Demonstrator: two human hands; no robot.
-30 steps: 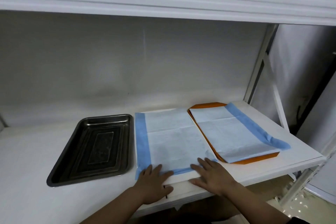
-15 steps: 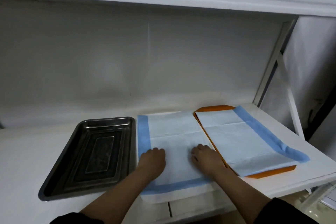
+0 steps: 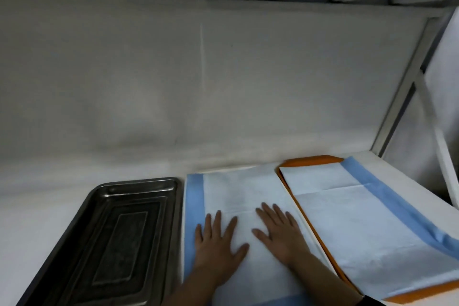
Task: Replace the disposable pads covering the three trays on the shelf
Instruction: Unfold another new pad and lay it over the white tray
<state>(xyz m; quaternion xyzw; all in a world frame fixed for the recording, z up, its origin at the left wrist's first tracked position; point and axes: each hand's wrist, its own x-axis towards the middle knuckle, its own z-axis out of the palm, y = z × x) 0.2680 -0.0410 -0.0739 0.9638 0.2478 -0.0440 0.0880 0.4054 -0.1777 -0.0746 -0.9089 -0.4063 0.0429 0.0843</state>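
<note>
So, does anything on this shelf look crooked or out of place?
Yes. The pad on the orange tray sits askew: its blue edge runs past the tray's right side, while orange shows bare at the left and back. The metal tray has no pad. Both hands, left and right, press the middle pad flat.

A bare, dark rectangular metal tray [image 3: 111,238] shows a dull, scuffed sheen with stepped ridges pressed into its floor. Beside it, a white disposable pad with blue borders [image 3: 248,196] looks like soft, matt, paper-like tissue, creased across the middle; its blue edge strip is smoother, with a faint plastic gloss. A second blue-bordered pad [image 3: 360,226] of the same finish lies on a smooth orange tray [image 3: 308,161] that appears to be plastic. The white shelf [image 3: 37,206] is painted, matt and even.
</note>
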